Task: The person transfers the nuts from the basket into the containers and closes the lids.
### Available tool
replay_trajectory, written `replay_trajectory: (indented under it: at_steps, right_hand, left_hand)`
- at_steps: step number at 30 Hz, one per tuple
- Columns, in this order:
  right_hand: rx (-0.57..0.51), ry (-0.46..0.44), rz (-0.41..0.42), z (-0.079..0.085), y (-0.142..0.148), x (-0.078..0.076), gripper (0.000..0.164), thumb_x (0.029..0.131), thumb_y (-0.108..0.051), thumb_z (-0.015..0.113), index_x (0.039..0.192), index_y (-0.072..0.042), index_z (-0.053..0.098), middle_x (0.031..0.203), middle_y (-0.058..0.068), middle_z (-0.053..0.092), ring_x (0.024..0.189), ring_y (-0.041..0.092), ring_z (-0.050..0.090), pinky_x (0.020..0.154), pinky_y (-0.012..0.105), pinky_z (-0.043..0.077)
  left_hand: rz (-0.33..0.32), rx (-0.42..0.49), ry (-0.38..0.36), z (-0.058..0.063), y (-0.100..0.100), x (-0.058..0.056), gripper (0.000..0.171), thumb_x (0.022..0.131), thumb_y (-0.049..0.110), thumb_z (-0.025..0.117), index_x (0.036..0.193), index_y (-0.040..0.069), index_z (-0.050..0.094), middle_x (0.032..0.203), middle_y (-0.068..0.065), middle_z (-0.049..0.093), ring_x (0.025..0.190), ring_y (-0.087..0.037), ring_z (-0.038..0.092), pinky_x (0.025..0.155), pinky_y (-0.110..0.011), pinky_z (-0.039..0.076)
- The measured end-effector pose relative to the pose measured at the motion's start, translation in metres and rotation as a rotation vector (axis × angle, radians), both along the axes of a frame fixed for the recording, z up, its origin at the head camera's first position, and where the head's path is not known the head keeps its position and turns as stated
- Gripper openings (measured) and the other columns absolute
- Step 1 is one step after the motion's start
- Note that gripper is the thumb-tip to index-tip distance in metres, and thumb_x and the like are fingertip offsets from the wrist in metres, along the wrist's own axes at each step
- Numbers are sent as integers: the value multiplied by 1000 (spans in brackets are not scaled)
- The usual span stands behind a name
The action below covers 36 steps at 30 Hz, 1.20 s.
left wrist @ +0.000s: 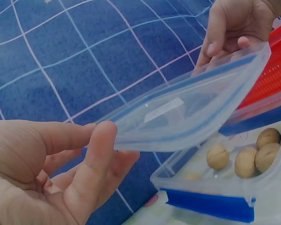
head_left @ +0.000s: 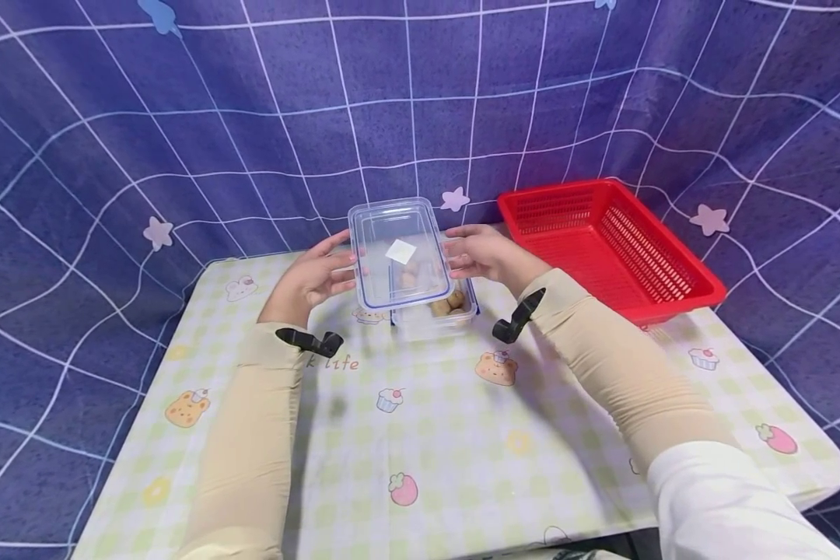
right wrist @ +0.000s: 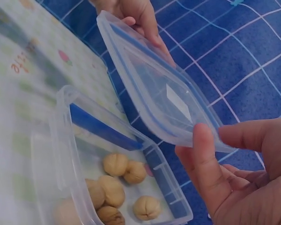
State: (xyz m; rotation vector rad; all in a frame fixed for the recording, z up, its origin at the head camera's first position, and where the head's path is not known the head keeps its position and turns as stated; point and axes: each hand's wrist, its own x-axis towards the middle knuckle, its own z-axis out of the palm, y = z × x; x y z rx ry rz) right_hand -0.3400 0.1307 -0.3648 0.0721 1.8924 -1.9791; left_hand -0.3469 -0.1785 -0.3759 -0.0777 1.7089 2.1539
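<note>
Both hands hold up a clear plastic lid with a blue seal and a white label. My left hand pinches its left edge between thumb and fingers, as the left wrist view shows. On the opposite edge, my right hand has a similar pinch, plain in the right wrist view. Below the lid stands a clear plastic food container with blue side clips. Several walnuts lie inside it. From the head view, the raised lid overlaps the container's far left part.
A red plastic basket stands at the back right of the table, beyond the right forearm. The table has a checked, cartoon-printed cloth. Behind it hangs a blue curtain with a white grid.
</note>
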Motion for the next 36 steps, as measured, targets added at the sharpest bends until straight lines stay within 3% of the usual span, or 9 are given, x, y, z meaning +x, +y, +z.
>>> replay_trajectory:
  at_steps: [4, 8, 11, 14, 18, 26, 31, 36]
  right_hand:
    - [-22, -37, -7, 3, 5, -2, 55, 101, -6, 56, 153, -5, 38, 149, 17, 47, 127, 42, 54, 66, 32, 62]
    - [-36, -48, -18, 6, 10, -3, 56, 104, -19, 53, 155, -5, 34, 152, 19, 45, 124, 44, 55, 65, 33, 62]
    - [-34, -49, -9, 8, 13, -3, 61, 106, -33, 49, 157, -6, 30, 155, 19, 42, 118, 44, 55, 69, 36, 63]
    - [-27, -54, 7, 9, 17, -4, 67, 106, -45, 45, 159, -7, 28, 157, 18, 39, 118, 42, 54, 75, 40, 62]
    - [-29, -65, 9, 10, 22, -5, 73, 104, -55, 40, 159, -8, 27, 158, 17, 38, 125, 42, 52, 82, 44, 61]
    - [-62, -68, 9, 10, 25, -8, 81, 102, -63, 38, 161, -9, 23, 158, 18, 38, 132, 45, 48, 90, 50, 58]
    - [-77, -73, 3, 8, 26, -9, 83, 101, -63, 39, 161, -10, 20, 160, 18, 35, 136, 46, 44, 103, 55, 49]
    - [-114, -86, -25, 8, 27, -11, 83, 100, -64, 41, 161, -11, 20, 160, 18, 35, 138, 46, 41, 108, 57, 44]
  left_hand:
    - [8, 0, 2, 2, 8, -2, 70, 101, -1, 57, 160, 30, 33, 141, -7, 54, 86, -21, 73, 61, -27, 61]
    - [16, 9, -14, 5, 15, -3, 71, 101, -1, 57, 158, 33, 35, 149, -10, 50, 89, -22, 73, 62, -28, 61]
    - [11, 15, -24, 5, 19, -3, 68, 101, 2, 58, 157, 34, 37, 155, -10, 45, 106, -29, 68, 64, -32, 62]
    - [-14, 31, -17, 5, 21, -4, 62, 104, 10, 56, 158, 35, 36, 160, -9, 36, 128, -40, 52, 68, -37, 63]
    - [-37, 60, -3, 5, 23, -5, 55, 107, 26, 51, 158, 36, 33, 163, -10, 30, 141, -48, 37, 71, -44, 63]
    - [4, 123, 0, 10, 27, -3, 68, 101, 58, 43, 159, 50, 9, 163, -17, 30, 137, -54, 41, 78, -57, 59]
    - [7, 178, 0, 12, 28, -2, 67, 100, 64, 37, 158, 55, 5, 167, -15, 23, 139, -55, 36, 93, -64, 48]
    - [12, 216, 4, 13, 29, -2, 67, 100, 67, 35, 157, 56, 3, 169, -13, 16, 142, -55, 31, 101, -69, 39]
